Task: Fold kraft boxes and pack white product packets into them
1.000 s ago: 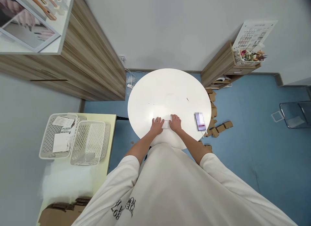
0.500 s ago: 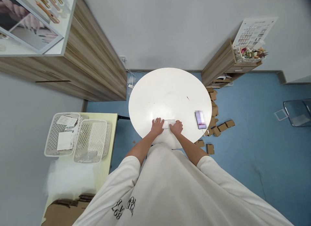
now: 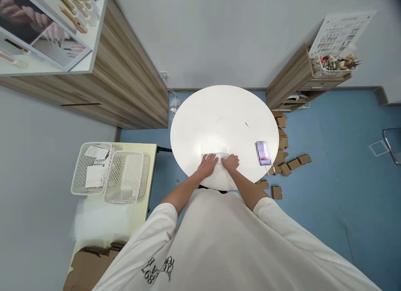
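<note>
On the near part of the white round table [image 3: 224,111] lies a small, flat white piece [image 3: 219,156], like a folded sheet or packet; its exact kind is hard to make out against the white top. My left hand [image 3: 207,165] rests flat over its left part, fingers stretched forward. At its right end is my right hand [image 3: 230,162], thumb against the piece and the other fingers curled in. The hands cover much of the piece.
A phone [image 3: 263,153] with a cable lies at the table's right. Left, a side table [image 3: 152,157] holds white baskets [image 3: 140,178], clear plastic sheets [image 3: 102,224] and flat cardboard [image 3: 94,268]. Small brown boxes [image 3: 293,164] lie on the floor to the right. Tall cabinet [image 3: 131,74] back left.
My left hand has slid from the piece's left end onto its top, nearer my right hand, and more of its left end shows. The whole view has shifted slightly.
</note>
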